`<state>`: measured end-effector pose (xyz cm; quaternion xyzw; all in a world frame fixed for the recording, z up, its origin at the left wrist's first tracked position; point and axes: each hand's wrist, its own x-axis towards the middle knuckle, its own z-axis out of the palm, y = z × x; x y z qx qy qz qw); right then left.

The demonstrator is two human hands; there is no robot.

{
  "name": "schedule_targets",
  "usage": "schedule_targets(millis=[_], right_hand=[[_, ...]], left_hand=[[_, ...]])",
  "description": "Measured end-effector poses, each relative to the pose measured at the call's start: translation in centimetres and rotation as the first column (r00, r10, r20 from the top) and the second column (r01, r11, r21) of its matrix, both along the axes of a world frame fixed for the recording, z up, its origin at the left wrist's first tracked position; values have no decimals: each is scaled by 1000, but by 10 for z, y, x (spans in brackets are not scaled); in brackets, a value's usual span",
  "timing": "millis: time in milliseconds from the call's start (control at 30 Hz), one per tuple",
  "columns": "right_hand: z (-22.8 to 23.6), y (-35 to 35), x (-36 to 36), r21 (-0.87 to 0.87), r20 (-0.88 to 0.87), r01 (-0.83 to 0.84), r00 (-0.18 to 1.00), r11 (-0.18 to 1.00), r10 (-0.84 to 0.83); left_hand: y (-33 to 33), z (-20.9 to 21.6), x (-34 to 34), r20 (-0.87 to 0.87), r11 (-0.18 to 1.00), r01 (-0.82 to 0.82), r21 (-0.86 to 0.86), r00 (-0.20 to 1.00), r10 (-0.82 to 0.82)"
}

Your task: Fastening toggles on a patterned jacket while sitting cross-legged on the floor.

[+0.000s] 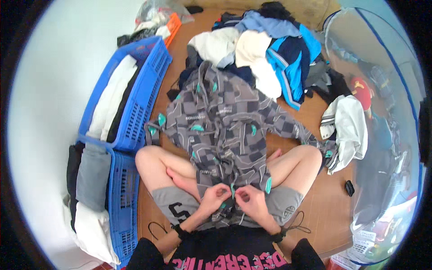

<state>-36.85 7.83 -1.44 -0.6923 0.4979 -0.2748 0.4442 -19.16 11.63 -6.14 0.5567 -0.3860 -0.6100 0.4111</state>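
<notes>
A grey patterned hooded jacket [225, 121] with green patches lies spread over the floor and my crossed legs, its hood pointing away from me. Its right sleeve reaches out across my knee. At its lower front edge, my left hand [215, 199] pinches the fabric beside the front opening. Close by on the other side of that opening, my right hand [251, 201] is also closed on the jacket's edge. A thin greenish strip shows between my fingertips; whether it is a zipper end I cannot make out.
Blue plastic baskets [150, 74] holding folded clothes line the left wall. A heap of clothes [252, 45] sits at the back. On the right are a white garment [348, 130], a small black object [349, 188] and a translucent mesh enclosure [382, 148]. An orange basket [173, 28] stands far left.
</notes>
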Motion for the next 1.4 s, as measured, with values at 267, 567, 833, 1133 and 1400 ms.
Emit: schedule_targets(millis=[267, 567, 833, 1133, 1400], right_hand=[[3, 2, 4, -83, 9, -58, 998, 995, 59], [-8, -1, 12, -207, -28, -68, 998, 976, 63], [-20, -9, 1, -72, 108, -56, 992, 996, 63], [-37, -13, -7, 121, 172, -102, 982, 987, 81], [-24, -27, -4, 217, 69, -185, 982, 959, 174]], left_hand=[[9, 15, -2, 56, 997, -81, -3, 995, 82], [2, -3, -3, 287, 987, -37, -158, 955, 81], [-3, 5, -12, 303, 991, -99, -90, 945, 121], [-1, 13, -19, 478, 986, -76, -146, 867, 138], [0, 16, -16, 513, 994, -77, -73, 852, 103]])
